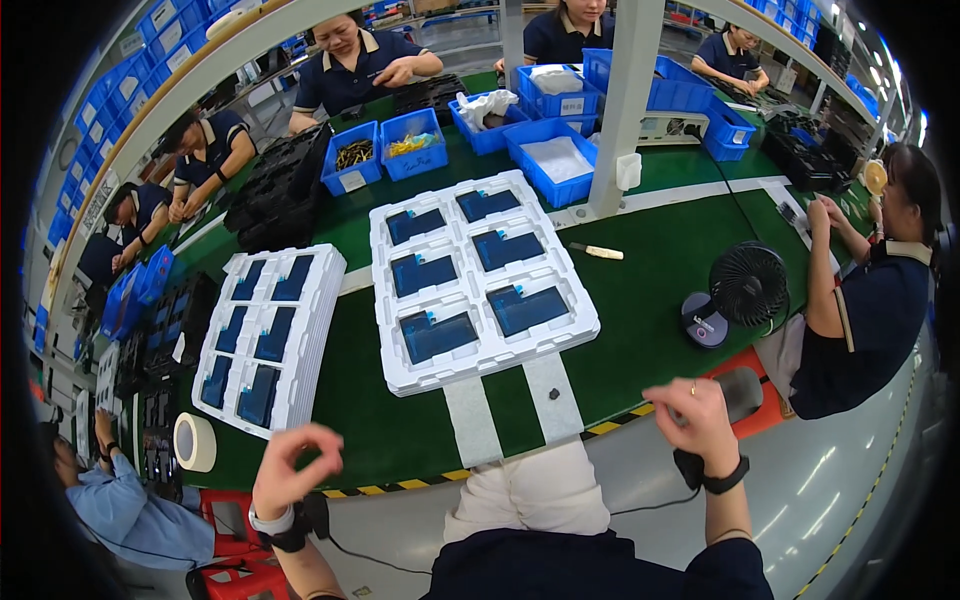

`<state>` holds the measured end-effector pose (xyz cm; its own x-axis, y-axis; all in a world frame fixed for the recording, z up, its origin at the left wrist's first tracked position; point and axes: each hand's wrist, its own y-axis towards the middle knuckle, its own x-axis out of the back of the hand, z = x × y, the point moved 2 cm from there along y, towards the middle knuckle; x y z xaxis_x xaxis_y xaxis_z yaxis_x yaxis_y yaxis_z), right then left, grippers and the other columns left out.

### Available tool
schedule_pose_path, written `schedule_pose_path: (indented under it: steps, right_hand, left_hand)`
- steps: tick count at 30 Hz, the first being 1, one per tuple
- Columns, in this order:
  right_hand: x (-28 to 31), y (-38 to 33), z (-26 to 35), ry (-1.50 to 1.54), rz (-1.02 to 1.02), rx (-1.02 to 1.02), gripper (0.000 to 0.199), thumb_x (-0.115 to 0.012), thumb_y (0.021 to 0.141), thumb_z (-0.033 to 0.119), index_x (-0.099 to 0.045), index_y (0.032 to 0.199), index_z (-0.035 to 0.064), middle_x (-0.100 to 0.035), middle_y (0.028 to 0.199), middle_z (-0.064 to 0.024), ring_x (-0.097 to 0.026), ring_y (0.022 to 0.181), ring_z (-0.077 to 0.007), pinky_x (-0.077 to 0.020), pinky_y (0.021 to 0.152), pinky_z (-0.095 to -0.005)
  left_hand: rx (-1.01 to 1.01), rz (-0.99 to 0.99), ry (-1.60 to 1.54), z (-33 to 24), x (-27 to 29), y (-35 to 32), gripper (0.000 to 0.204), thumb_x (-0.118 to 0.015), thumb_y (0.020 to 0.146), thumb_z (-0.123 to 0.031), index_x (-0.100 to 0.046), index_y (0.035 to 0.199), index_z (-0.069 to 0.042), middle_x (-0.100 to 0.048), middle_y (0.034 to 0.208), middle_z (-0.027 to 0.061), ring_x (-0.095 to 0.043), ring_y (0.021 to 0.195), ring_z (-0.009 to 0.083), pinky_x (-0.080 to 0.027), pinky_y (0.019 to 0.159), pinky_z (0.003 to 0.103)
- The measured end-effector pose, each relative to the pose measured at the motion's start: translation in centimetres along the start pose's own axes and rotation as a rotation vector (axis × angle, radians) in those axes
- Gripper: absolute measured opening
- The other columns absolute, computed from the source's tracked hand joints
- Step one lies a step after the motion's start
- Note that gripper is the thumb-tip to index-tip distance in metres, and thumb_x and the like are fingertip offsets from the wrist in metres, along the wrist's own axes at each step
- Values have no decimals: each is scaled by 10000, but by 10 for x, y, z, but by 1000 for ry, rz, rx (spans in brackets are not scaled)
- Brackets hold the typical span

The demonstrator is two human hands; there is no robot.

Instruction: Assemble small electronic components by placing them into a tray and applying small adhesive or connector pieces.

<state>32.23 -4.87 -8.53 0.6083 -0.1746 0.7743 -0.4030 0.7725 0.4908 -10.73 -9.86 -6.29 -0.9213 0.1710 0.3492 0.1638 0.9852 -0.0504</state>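
My left hand (pixel 295 468) is raised at the table's front edge, thumb and forefinger curled into a ring with nothing seen between them. My right hand (pixel 695 418) hovers past the front edge on the right, its thumb and forefinger pinched together, apparently empty. Between and beyond them lies a white foam tray (pixel 470 370) with several flat, dark-blue, L-shaped parts (pixel 440 337) in its pockets. To its left, nearest my left hand, stands a stack of similar white trays (pixel 318 335); its top one holds dark-blue parts (pixel 258 395). Neither hand touches a tray.
A tape roll (pixel 195 443) sits at the left front. A black fan (pixel 745 285) and a yellowish pen-like tool (pixel 597 251) lie to the right. Two pale strips (pixel 473 420) cross the green tabletop (pixel 400 445). Blue bins (pixel 413 145) and a white post (pixel 622 120) stand behind; co-workers sit around.
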Motion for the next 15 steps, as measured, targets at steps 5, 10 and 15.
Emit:
schedule_pose_path:
  steps: [5, 10, 15]
  right_hand:
    - [-2, 51, 7, -64, -112, 72, 167, -582, 649, -2, -590, 806, 54, -541, 651, -61, -535, 562, -210, -424, 475, -302]
    - [-19, 47, -9, -71, -139, -186, 111, -580, 672, 31, -581, 780, 53, -533, 646, -59, -538, 599, -218, -435, 521, -313]
    - [-19, 1, -55, -387, -318, -616, 184, -642, 656, 109, -486, 727, 42, -492, 673, -82, -506, 676, -256, -411, 569, -344]
  left_hand:
    - [-385, -329, 713, -25, -11, 60, 143, -592, 694, 23, -575, 833, -8, -573, 747, 115, -575, 697, 251, -442, 642, 290]
    - [-436, -264, 688, -33, -12, 91, 186, -607, 693, -3, -561, 873, -17, -559, 867, 134, -551, 808, 305, -444, 705, 325]
    - [-242, 116, 412, -41, -21, 124, 367, -605, 731, -24, -501, 1083, -42, -513, 1079, 83, -499, 1013, 216, -409, 824, 323]
